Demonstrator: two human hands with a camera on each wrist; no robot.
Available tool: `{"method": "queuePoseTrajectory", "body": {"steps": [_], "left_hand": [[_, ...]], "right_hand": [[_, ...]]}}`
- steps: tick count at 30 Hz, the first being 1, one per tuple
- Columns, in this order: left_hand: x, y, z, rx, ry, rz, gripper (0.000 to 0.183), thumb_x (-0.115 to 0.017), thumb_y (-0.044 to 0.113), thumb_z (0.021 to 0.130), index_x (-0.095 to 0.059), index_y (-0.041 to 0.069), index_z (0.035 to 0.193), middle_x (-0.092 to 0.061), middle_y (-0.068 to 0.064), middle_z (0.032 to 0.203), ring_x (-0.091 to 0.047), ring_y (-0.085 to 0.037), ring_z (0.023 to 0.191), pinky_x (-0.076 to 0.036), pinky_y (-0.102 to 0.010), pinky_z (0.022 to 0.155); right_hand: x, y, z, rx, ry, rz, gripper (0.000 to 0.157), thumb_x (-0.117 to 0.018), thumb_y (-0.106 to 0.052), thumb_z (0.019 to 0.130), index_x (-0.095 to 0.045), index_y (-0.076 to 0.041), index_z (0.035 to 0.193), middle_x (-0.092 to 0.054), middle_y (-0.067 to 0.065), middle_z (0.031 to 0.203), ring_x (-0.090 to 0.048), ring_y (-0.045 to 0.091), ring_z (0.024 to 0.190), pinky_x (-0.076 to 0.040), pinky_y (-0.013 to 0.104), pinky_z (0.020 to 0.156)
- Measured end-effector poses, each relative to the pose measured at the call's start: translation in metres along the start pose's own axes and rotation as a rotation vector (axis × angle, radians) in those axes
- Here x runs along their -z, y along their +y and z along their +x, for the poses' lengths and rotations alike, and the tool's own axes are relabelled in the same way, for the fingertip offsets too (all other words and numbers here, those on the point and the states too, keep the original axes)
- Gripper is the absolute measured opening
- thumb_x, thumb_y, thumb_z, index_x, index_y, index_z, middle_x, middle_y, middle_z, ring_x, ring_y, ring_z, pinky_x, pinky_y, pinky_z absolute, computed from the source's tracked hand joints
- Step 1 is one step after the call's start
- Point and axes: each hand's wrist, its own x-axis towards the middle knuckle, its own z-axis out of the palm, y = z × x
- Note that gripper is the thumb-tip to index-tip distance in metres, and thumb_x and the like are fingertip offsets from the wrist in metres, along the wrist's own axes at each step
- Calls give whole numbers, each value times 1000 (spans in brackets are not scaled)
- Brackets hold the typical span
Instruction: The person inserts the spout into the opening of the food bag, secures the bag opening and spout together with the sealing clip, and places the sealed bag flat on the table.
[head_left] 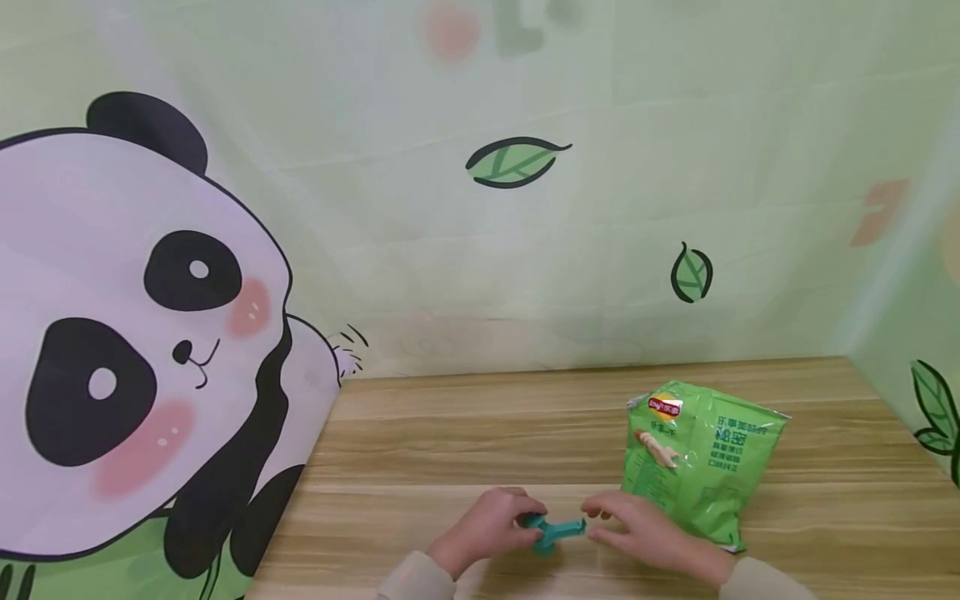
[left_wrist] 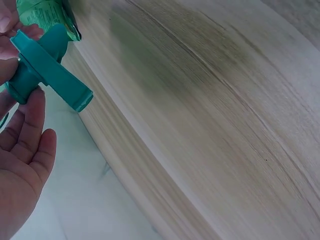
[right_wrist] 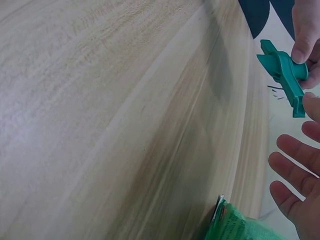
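Observation:
In the head view, my left hand [head_left: 491,525] pinches a teal plastic bag clip [head_left: 558,530] between thumb and fingers. The clip has a long flat bar and a round, spout-like part; in the left wrist view, thumb and fingertips grip the clip [left_wrist: 55,70] at that round part. My right hand [head_left: 645,533] is at the bar's far end, fingers spread and relaxed. The right wrist view has the right thumb right by the end of the clip [right_wrist: 287,80]. Just behind the right hand is a green bag of chips [head_left: 697,458], its lower left partly hidden by that hand.
The hands are over a wood-grain table [head_left: 450,442]. Behind it hangs a pale green backdrop [head_left: 420,250] with printed leaves, and a large printed panda [head_left: 225,192] covers the left side. In the left wrist view, the table's edge runs diagonally past the left hand.

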Motion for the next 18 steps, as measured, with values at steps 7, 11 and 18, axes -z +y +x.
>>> {"method": "queuePoseTrajectory", "body": {"steps": [7,11,18], "left_hand": [[-1,1,1,-26,5,25,23,-64,24,79,-66,14,100,-62,7,82,-51,6,67,-38,-4,58],[-2,2,1,-46,8,35,23,-64,25,80,-66,14,100,-63,6,83,-51,6,67,-37,-4,58],[1,8,1,-50,-2,62,25,-63,26,81,-66,12,102,-64,4,85,-55,2,69,-37,-4,58]], "right_hand": [[-6,2,1,12,1,4,21,-58,-29,84,-62,-14,97,-64,-5,91,-57,8,81,-47,22,69],[-8,1,2,5,-3,8,18,-59,-29,83,-63,-15,94,-64,-7,88,-57,7,79,-47,22,68],[-9,0,2,10,20,2,11,-58,-29,84,-61,-18,85,-61,-11,81,-55,4,75,-45,20,64]]}}
